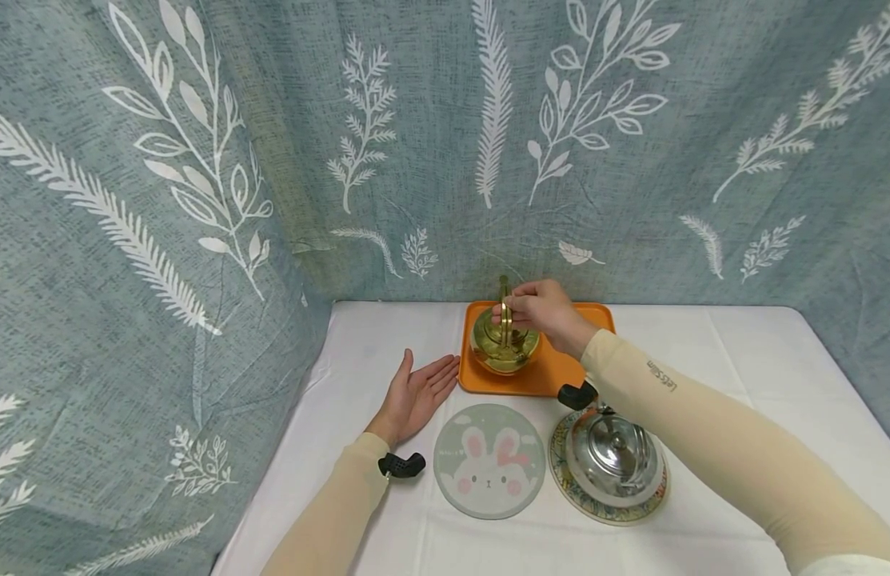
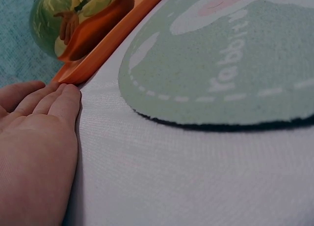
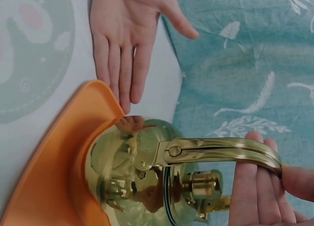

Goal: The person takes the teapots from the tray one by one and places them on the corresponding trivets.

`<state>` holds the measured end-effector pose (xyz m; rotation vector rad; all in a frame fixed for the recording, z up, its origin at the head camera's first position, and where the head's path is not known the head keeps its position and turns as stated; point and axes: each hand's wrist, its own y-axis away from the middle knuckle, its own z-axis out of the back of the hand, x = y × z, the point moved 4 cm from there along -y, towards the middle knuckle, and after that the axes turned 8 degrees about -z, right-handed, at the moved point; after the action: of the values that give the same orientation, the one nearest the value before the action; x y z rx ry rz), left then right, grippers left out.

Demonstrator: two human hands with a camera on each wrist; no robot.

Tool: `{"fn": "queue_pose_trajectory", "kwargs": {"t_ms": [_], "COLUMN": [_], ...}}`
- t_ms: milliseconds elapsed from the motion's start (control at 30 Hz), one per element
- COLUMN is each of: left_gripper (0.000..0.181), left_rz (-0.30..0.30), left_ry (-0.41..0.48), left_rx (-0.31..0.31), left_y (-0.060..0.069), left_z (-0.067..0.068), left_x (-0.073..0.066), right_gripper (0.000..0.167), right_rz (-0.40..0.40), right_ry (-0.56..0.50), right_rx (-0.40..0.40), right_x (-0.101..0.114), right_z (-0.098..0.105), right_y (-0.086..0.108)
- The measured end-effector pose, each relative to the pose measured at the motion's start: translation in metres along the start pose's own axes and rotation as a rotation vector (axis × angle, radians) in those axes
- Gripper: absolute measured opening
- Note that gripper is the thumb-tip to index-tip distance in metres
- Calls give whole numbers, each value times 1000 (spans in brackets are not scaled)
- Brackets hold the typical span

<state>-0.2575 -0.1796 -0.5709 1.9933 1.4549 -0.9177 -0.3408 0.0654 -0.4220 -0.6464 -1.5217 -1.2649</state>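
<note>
A shiny gold kettle [image 1: 504, 352] sits at the left part of an orange tray [image 1: 560, 372]. My right hand [image 1: 541, 312] holds its raised handle [image 3: 221, 150], with fingers under the bar and thumb against it. Palm up, my left hand [image 1: 419, 396] lies on the white cloth with its fingers straight. Its fingertips [image 2: 68, 88] meet the tray's left edge. In the right wrist view the kettle's lid knob [image 3: 203, 185] shows below the handle.
A round rabbit mat [image 1: 489, 462] lies in front of the tray. To its right, a silver kettle [image 1: 616, 460] stands on a round patterned mat [image 1: 610, 516], close to my right forearm. A leaf-patterned curtain [image 1: 430, 160] hangs behind the table.
</note>
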Motion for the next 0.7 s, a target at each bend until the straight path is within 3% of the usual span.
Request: {"fn": "queue_pose_trajectory", "kwargs": {"t_ms": [433, 700], "left_gripper": [104, 105], "left_rz": [0, 4], "left_ry": [10, 8], "left_rx": [-13, 12], "left_y": [-2, -1], "left_z": [-2, -2], "left_x": [-1, -1], "right_gripper": [42, 44], "right_rz": [17, 21], "right_ry": [0, -21], "right_rx": [9, 28], "right_x": [0, -3], "right_z": [4, 2], "right_y": [6, 8]}}
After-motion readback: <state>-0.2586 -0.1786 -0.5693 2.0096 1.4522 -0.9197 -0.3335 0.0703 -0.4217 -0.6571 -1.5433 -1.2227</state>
